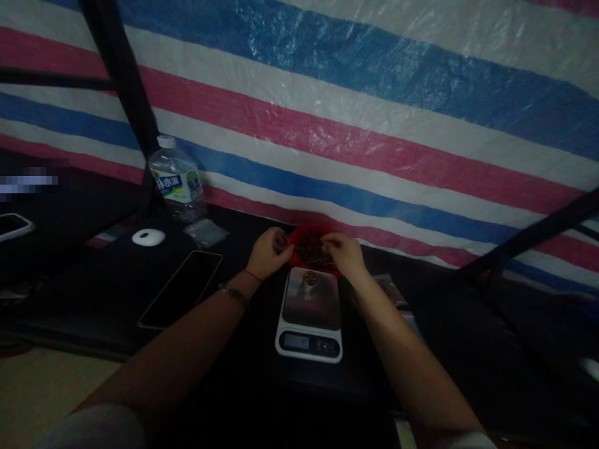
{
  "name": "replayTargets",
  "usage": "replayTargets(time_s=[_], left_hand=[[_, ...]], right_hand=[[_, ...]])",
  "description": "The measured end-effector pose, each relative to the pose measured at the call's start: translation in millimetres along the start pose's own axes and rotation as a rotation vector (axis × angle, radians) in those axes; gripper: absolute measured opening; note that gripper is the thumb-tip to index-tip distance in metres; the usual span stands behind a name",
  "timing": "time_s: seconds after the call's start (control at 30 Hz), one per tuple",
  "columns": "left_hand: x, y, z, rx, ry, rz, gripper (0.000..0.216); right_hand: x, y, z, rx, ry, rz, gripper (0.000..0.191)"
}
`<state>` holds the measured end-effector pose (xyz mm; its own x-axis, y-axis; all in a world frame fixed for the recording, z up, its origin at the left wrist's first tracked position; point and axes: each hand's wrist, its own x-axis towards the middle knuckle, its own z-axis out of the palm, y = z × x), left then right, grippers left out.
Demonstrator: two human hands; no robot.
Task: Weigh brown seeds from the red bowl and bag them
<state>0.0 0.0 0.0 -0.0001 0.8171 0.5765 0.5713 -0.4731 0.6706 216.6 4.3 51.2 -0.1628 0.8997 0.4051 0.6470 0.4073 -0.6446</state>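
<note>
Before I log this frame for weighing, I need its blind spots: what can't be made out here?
All in the head view:
- Scale display: digits too small and dim to read.
- Red bowl: dark contents unidentifiable; right hand covers part.
- Left hand: a small clear item at its fingertips, unclear what.
- Bottle label: text too small to read.
- Far left: a patch blurred out; a device cut by the edge.

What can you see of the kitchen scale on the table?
The scale is a flat, rounded-rectangle unit with a white body and a glossy dark weighing plate that mirrors the scene above. A small lit display and buttons sit along its near edge; the reading is too blurred to tell. It lies flat on the dark table, between the forearms, just in front of the red bowl. Nothing appears to rest on it, and neither hand touches it.
</note>
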Motion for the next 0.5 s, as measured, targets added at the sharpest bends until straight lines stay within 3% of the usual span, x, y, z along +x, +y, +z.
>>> replayTargets(time_s=[0.1,0.2,0.3,0.4,0.5], left_hand=[[0,-2,1,0.0,-0.015,-0.03,0.029],[1,-4,1,-0.001,-0.017,-0.037,0.029],[1,-5,1,-0.004,-0.017,-0.025,0.027],[1,-5,2,-0.005,-0.018,-0.027,0.028],[0,-5,2,-0.018,-0.017,-0.027,0.029]], right_hand=[[11,18,19,-0.077,-0.125,-0.123,0.032],[17,26,26,-0.217,-0.341,-0.26,0.026],[19,30,31,-0.299,-0.5,-0.262,0.023],[20,34,36,-0.361,-0.511,-0.249,0.025],[18,36,37,-0.39,-0.428,-0.202,0.023]])
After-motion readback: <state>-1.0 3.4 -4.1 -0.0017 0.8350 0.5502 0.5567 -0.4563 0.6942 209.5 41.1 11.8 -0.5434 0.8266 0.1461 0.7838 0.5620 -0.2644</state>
